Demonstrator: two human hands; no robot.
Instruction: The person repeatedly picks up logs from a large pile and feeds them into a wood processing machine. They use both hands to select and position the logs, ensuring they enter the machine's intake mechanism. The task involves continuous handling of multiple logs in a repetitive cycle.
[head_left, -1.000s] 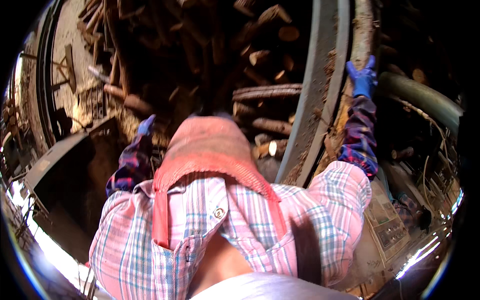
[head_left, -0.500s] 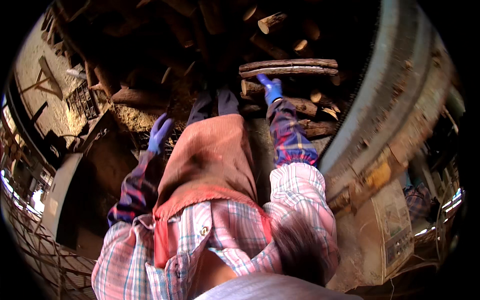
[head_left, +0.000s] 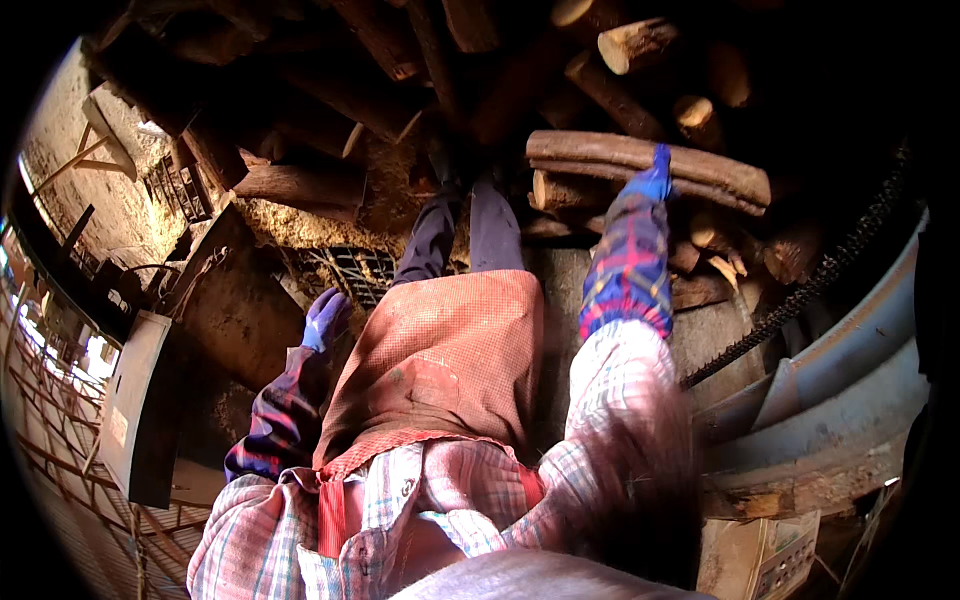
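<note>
My right hand (head_left: 652,182), in a blue glove, reaches out to a long brown log (head_left: 590,150) with a groove or split running along its length. The glove lies across the log's near side with its fingers over the top; the far side of the grip is hidden. Beneath that log the cut end of a shorter log (head_left: 548,190) shows. My left hand (head_left: 325,318), gloved in purple-blue, hangs beside my orange apron (head_left: 430,350). Its fingers are stretched out and it holds nothing.
More logs (head_left: 637,45) are heaped at the far side in deep shadow. A dark toothed chain (head_left: 800,310) and a curved grey metal piece (head_left: 850,390) run along the right. At the left stand a metal panel (head_left: 145,410) and a dark grate (head_left: 350,270) with sawdust.
My right hand has moved onto the log, which now slants down to the right and shows its pale stripe no more. My view has swung, shifting the surroundings rightward.
</note>
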